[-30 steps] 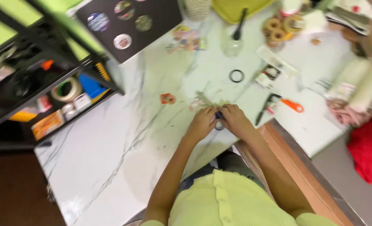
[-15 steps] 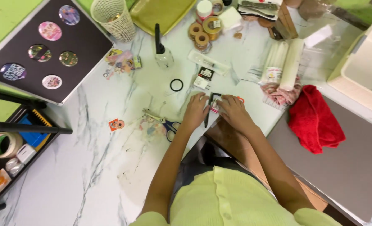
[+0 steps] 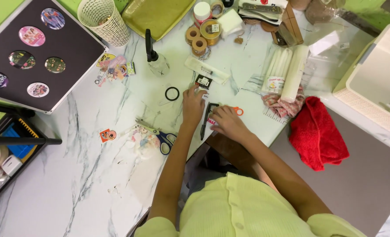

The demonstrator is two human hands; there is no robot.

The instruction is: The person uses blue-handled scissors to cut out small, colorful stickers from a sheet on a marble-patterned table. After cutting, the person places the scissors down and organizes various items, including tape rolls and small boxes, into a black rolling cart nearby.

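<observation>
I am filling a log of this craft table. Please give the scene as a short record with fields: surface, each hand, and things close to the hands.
surface: white marble-pattern table
left hand: flat on the table, beside a small dark packet
right hand: on the table, next to a black tool with an orange handle
near the hands: black ring, blue-handled scissors, red cloth

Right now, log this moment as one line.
left hand: flat on small card by black ring | right hand: on table beside black tool | scissors: lying left, untouched | red cloth: right edge
</observation>
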